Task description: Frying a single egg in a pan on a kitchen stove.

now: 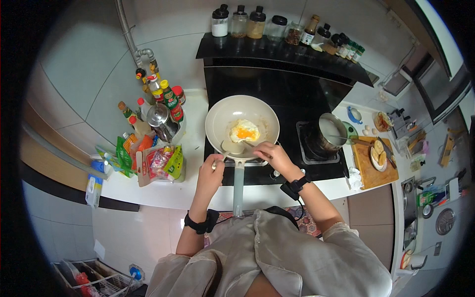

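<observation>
A cream-coloured frying pan (pixel 237 107) with a grey-green handle stands on the black gas hob, a fried egg (pixel 245 130) with an orange yolk inside it. My left hand (pixel 211 171) grips the pale handle of a utensil, whose broad cream head (pixel 233 147) lies in the near part of the pan. Over the pan's near right rim, my right hand (pixel 272 154) holds a thin utensil (pixel 249 143) that reaches to the egg's lower edge. The utensil's exact kind cannot be told.
Right of the pan, a metal pot (pixel 330 128) with a long handle sits on the other burner. Beyond it lies a wooden cutting board (pixel 365 170) with a plate of food and a knife. Bottles, a metal jug (pixel 159 118) and a box of packets (pixel 144 172) crowd the left counter.
</observation>
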A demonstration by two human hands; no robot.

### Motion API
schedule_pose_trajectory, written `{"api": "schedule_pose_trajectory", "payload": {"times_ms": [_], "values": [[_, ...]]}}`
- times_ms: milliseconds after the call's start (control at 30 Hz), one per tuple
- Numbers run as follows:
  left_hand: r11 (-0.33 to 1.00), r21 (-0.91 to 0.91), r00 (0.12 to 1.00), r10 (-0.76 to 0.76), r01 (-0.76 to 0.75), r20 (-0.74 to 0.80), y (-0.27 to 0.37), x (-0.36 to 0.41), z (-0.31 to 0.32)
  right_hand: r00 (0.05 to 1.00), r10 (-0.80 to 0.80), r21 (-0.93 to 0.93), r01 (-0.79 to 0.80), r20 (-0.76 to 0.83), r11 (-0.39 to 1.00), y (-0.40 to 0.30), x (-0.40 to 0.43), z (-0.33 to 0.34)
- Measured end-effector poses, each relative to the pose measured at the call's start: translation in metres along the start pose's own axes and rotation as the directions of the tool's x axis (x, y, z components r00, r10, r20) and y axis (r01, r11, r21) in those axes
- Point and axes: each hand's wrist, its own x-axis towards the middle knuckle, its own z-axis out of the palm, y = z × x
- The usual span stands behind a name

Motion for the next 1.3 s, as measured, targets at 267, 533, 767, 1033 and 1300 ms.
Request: {"api": "schedule_pose_trajectory", "payload": {"times_ms": [267, 533, 767, 1033, 1300], "values": [[0.985, -0.158, 0.997, 0.073, -0.072, 0.000, -0.004, 0.009, -0.001, 0.991, 0.004, -0.049, 0.003, 0.137, 0.999, 0.005, 0.000, -0.020], [0.979, -0.189, 0.997, 0.070, -0.074, -0.029, 0.001, 0.005, 0.002, 0.929, -0.206, -0.136, 0.257, 0.307, 0.957, 0.018, 0.007, -0.004], [0.985, -0.171, 0.999, 0.035, -0.036, -0.007, 0.006, 0.000, -0.003, 0.905, -0.133, -0.078, 0.178, 0.404, 0.981, 0.013, 0.009, 0.001], [0.968, -0.249, 1.000, -0.027, 0.028, 0.009, -0.016, 0.010, 0.013, 0.949, -0.108, -0.077, 0.136, 0.295, 0.988, 0.007, 0.012, -0.008], [0.942, -0.330, 0.998, 0.045, -0.059, -0.049, -0.023, 0.014, 0.024, 0.957, -0.104, -0.067, 0.126, 0.270, 0.990, 0.015, 0.007, -0.005]]}}
